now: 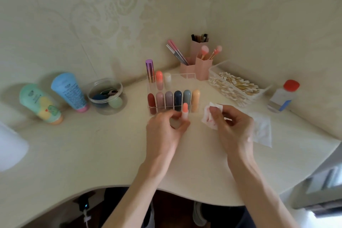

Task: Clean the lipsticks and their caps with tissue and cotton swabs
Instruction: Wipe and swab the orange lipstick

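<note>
From my remote feed I see the left hand [166, 129] with its grip pinched on a lipstick [184, 112], thumb and curled fingers round the pale tube, holding it upright with the coral tip bare on top. The right hand [233, 126] has its grip pinched on a crumpled tissue [210, 116] marked with pink smears, held just right of the lipstick and not touching it. Both hands hang low over the desk [92, 144], right in front of a clear rack [196, 75]. I count six capped lipsticks [169, 101] upright in its front row, running from dark red through pink, mauve, navy and grey-blue to peach, and three more in the back row at the left: a tall purple one, a coral one and a white one. A second tissue [262, 129] lies flat on the desk beside the right wrist. Further right I see a clear box of cotton swabs [235, 85] and a small bottle [283, 96] with a red cap. Pink brush holders [201, 66] stand in the corner behind the rack. To the left sit a clear jar [106, 96] of sponges and two tubes [69, 92] lying on their sides
</note>
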The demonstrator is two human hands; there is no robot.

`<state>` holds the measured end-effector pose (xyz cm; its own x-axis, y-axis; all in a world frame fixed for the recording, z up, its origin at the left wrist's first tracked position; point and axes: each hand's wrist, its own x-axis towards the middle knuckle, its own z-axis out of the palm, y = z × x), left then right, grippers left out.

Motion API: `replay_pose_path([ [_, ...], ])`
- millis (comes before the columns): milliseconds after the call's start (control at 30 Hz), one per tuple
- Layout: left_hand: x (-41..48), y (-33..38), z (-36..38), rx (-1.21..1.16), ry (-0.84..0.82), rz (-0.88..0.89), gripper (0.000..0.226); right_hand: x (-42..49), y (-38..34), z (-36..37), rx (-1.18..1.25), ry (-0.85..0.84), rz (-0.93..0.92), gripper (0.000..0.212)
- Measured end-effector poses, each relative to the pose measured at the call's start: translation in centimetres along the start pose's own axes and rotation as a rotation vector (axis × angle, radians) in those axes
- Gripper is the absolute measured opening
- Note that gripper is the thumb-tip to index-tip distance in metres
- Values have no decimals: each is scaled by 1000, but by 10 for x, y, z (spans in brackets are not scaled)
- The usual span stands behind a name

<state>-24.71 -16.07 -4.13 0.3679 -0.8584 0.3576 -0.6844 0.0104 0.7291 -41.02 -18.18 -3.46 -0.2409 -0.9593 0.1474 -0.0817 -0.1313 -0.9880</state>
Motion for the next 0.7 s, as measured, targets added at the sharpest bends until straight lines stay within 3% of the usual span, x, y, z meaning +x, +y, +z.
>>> replay_pose_path([
  [167,1,2,7,83,37,36,43,-3,-3,0,-14,-28,-11,12],
  [367,0,7,8,219,1,0,39,-4,-3,3,-24,-86,-10,19],
  [700,-1,12,6,266,24,3,45,-6,-8,4,-30,-118,-37,20],
])
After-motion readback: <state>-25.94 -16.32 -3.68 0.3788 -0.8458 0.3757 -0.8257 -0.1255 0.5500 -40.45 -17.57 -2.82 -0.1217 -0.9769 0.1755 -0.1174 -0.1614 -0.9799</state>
